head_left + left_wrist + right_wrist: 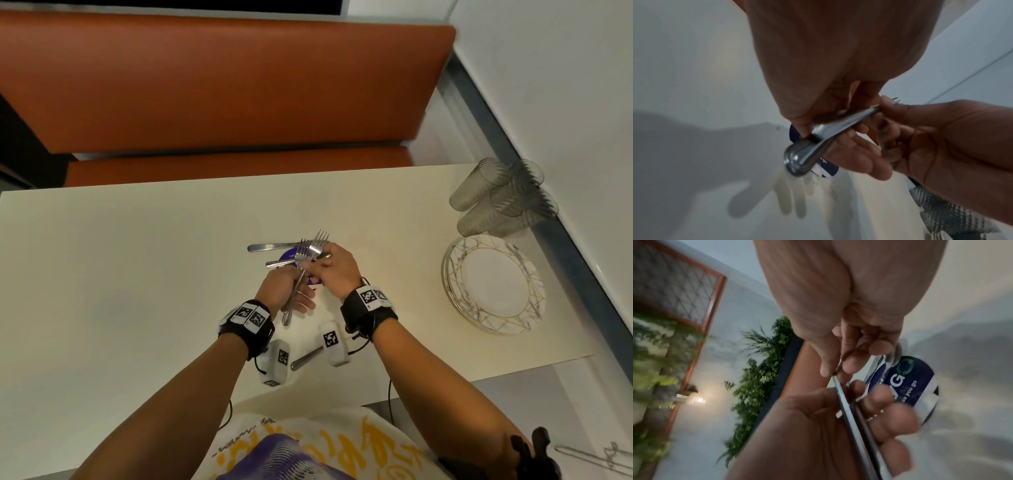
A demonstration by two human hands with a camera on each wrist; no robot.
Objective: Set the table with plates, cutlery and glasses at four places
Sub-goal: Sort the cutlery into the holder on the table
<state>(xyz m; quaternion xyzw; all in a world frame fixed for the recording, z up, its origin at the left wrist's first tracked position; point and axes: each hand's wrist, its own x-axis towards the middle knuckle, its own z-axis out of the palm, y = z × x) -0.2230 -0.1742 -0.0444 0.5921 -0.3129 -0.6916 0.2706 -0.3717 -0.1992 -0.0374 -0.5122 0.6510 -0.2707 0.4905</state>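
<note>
You were sorting cutlery: your left hand (286,291) held the forks (310,248) at mid-surface (137,257), your right hand (334,269) fingers pinching one. Next, pull it free; plates (493,284) waited at 3 o'clock.

An orange upholstered booth seat (219,85) runs along the far side of a cream bench (137,260), well beyond the fingers. A white wall (561,85) with a grey-blue skirting strip (486,113) rises to their right. The right wrist view shows a green foliage wall (760,374), a wood-framed lattice panel (676,282) and a glowing lamp (699,400).
</note>
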